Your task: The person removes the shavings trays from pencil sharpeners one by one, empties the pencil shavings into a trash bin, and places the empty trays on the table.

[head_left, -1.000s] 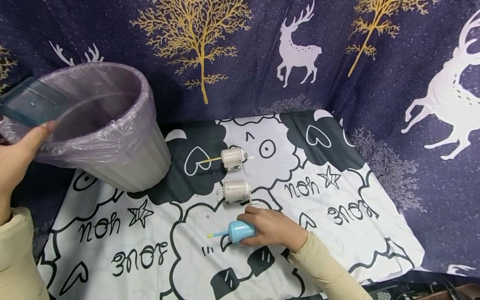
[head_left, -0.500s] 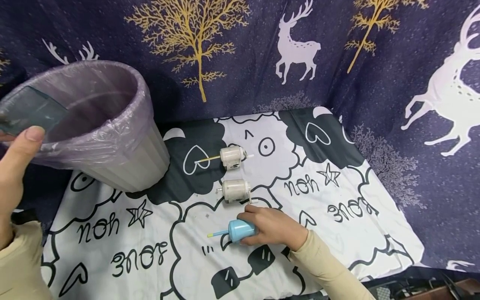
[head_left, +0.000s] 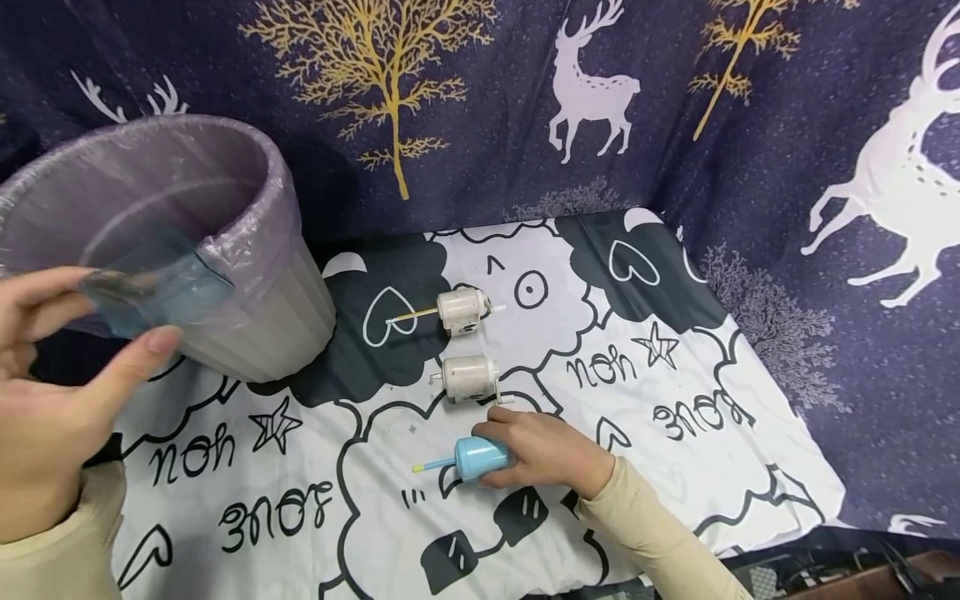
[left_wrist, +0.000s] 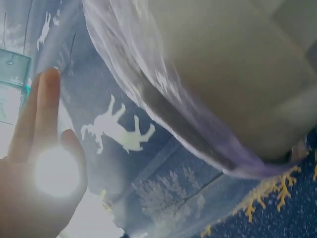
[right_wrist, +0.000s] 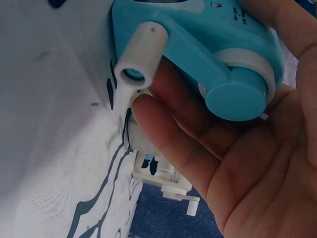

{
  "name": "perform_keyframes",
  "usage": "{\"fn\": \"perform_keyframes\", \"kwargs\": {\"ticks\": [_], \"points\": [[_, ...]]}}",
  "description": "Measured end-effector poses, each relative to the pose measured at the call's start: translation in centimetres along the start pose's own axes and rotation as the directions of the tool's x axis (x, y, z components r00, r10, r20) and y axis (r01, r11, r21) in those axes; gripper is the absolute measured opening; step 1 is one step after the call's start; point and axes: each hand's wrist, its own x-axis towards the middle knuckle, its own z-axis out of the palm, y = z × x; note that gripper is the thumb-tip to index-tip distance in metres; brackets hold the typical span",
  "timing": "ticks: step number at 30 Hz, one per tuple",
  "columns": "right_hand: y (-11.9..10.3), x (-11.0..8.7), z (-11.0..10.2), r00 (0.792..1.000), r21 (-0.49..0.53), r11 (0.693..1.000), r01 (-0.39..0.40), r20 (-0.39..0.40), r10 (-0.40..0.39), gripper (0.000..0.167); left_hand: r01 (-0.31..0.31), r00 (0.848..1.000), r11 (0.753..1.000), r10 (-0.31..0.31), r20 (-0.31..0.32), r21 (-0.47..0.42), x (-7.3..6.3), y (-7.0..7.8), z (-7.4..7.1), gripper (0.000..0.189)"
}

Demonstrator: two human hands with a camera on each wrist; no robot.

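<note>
My left hand (head_left: 71, 408) holds a translucent teal shavings drawer (head_left: 161, 287) between thumb and fingers, in front of the bin's near rim. Motion blurs the drawer, so its contents cannot be made out. In the left wrist view the drawer (left_wrist: 14, 74) shows only partly, past the fingers. My right hand (head_left: 551, 454) grips a blue hand-crank pencil sharpener (head_left: 480, 460) on the cloth. A blue pencil (head_left: 435, 464) with a yellowish end sticks out of its left side. The right wrist view shows the sharpener's crank arm (right_wrist: 195, 54) and white knob (right_wrist: 143, 54), with fingers curled below.
A grey trash bin (head_left: 277, 333) with a purple liner stands at the left. Two white crank sharpeners (head_left: 468, 379) lie on the printed cloth (head_left: 615, 450) beyond my right hand. The farther one holds a yellow pencil (head_left: 416, 316). A dark deer-print curtain (head_left: 495, 100) hangs behind.
My left hand has swung right with the drawer, from the bin's left side to its near rim, and the drawer has turned. My right hand and the blue sharpener stay in place.
</note>
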Motion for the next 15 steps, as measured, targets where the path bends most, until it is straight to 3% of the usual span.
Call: {"fn": "perform_keyframes", "kwargs": {"ticks": [3,6,9,12,15], "points": [[0.0,0.0,0.0,1.0,0.004,1.0,-0.006,0.001,0.006,0.047,-0.02,1.0,1.0,0.02,0.017,-0.001,-0.7,0.6,1.0,0.063],[0.0,-0.1,0.0,1.0,0.006,1.0,-0.008,-0.002,0.008,0.047,-0.072,0.996,0.988,0.063,0.068,0.14,-1.7,0.8,1.8,0.078],[0.0,-0.1,0.0,1.0,0.008,1.0,-0.006,-0.008,0.007,0.047,-0.112,0.981,0.965,0.07,0.179,0.236,-2.6,0.7,2.5,0.089],[0.0,-0.1,0.0,1.0,0.008,1.0,-0.008,-0.013,0.008,0.048,-0.1,0.944,0.959,0.007,0.33,0.266,-3.6,0.3,3.0,0.088],[0.0,-0.1,0.0,1.0,0.008,1.0,-0.008,-0.009,0.008,0.048,-0.037,0.881,0.953,-0.111,0.46,0.301,-4.4,-0.1,3.3,0.07]]}}
